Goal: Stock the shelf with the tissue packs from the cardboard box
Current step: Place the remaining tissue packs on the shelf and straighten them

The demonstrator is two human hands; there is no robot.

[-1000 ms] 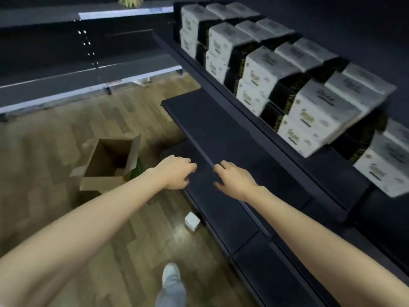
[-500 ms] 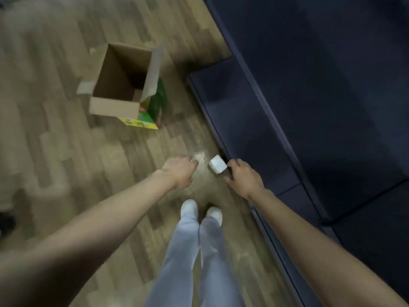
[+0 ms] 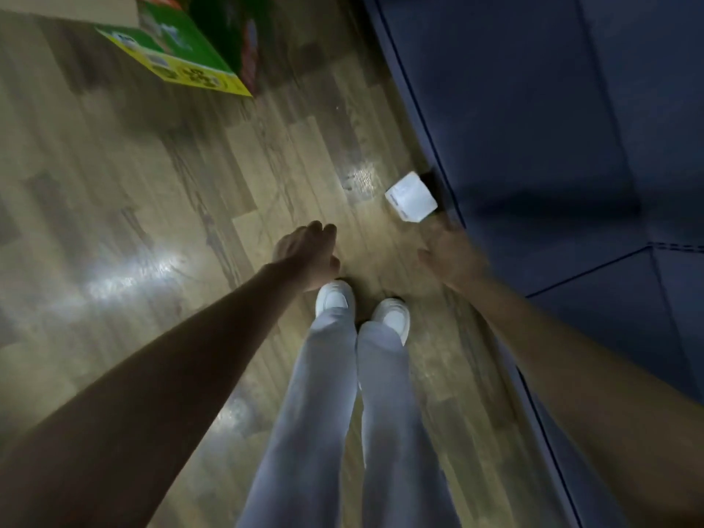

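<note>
A tissue pack (image 3: 410, 197) lies on the wooden floor (image 3: 152, 184), against the dark shelf base (image 3: 552, 146), just beyond the blurred right hand (image 3: 451, 257); its fingers look relaxed, apart from the pack. The left hand (image 3: 308, 253) hangs with loosely curled, empty fingers. The cardboard box (image 3: 183, 51) stands far beyond them.

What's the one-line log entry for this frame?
phase: reaching for stray tissue pack on floor by shelf base | right hand: open, just short | left hand: open, idle | cardboard box: upper left

Wood-plank floor (image 3: 160, 207) with cardboard box (image 3: 183, 51), white tissue pack (image 3: 410, 202), two white shoes (image 3: 335, 297).
</note>
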